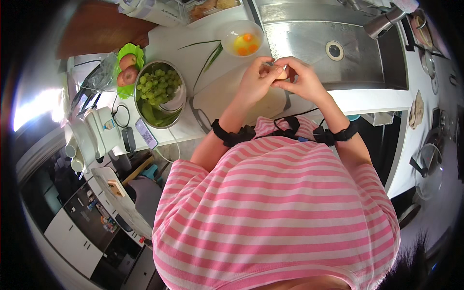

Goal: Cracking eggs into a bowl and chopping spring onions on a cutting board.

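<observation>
A light brown eggshell or egg (281, 74) is held between my two hands, above the edge where the counter meets the sink. My left hand (255, 80) curls its fingers around one side of it. The thumb and fingers of my right hand (303, 80) pinch the other side. Fingers cover much of the shell, so I cannot tell whether it is whole. Just beyond my left hand stands a translucent bowl (227, 40) with raw egg and three orange yolks (248, 37) in it. Below my hands lies a pale cutting board (221, 90).
Green scallion stalks (214, 56) lie beside the bowl. To the left are a steel bowl (184, 98) of green grapes (158, 85), apples (129, 75) on a green dish (136, 50), and a phone (146, 134) on a cable. A steel sink (297, 40) with a faucet (384, 23) lies right.
</observation>
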Tool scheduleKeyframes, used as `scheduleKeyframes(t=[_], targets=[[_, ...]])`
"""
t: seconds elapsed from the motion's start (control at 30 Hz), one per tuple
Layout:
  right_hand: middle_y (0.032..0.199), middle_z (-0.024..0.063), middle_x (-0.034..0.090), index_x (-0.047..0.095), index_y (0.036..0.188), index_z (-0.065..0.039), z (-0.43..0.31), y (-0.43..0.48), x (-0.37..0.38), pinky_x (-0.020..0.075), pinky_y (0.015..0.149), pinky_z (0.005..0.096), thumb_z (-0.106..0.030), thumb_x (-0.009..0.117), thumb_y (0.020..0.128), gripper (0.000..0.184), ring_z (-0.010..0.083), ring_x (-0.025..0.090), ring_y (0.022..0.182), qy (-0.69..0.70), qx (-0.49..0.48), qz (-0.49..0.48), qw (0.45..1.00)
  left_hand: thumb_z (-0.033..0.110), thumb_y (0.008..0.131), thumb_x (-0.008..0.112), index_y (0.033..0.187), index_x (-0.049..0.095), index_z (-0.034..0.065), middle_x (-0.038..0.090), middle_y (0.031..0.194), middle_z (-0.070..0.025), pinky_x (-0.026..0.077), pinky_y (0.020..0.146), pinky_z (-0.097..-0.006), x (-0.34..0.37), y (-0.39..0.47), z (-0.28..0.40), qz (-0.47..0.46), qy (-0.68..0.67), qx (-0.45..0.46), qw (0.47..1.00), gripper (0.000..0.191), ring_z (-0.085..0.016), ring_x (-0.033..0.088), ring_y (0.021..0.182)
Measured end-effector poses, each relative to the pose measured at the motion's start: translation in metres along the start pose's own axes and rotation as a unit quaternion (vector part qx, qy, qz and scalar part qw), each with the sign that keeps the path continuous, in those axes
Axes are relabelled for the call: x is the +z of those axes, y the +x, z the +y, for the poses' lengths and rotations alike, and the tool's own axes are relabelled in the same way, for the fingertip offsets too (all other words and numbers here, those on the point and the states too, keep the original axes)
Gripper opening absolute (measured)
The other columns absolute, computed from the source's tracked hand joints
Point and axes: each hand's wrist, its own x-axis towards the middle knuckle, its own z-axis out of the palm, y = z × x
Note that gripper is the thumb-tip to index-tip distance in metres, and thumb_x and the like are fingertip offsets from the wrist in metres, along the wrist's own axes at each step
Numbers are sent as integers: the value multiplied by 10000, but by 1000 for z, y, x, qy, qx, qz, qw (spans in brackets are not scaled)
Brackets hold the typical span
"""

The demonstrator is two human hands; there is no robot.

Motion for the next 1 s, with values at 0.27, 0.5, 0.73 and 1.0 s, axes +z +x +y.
scheduleKeyframes(t=[0.27,0.5,0.73,1.0], targets=[[832,54,618,558,1020,-31,87,26,-8,464,606,244,-111,700,735,329,106,540,633,17,64,98,993,209,890,529,1152,476,20,599,978,-76,456,718,-258,-14,-4,-11,4,-22,-77,997,327,-145,573,805],[857,128,616,566,1018,-34,107,65,9,491,624,291,-132,668,758,296,236,592,678,-119,-48,221,967,164,892,512,1064,541,25,608,976,-59,450,702,-251,-39,-29,-6,9,3,-59,998,223,-129,570,800],[880,109,619,561,1077,-22,136,68,5,484,667,283,-129,645,797,311,204,593,760,64,64,122,988,135,888,510,1041,556,19,611,964,-57,454,698,-250,-45,-23,13,17,2,-30,999,198,-127,572,791],[983,79,552,489,1150,23,75,71,-27,464,743,254,-200,465,909,329,132,549,788,464,150,-8,873,105,815,614,1048,570,21,600,938,-60,477,680,-248,-52,26,26,47,81,128,987,251,-132,587,760]])
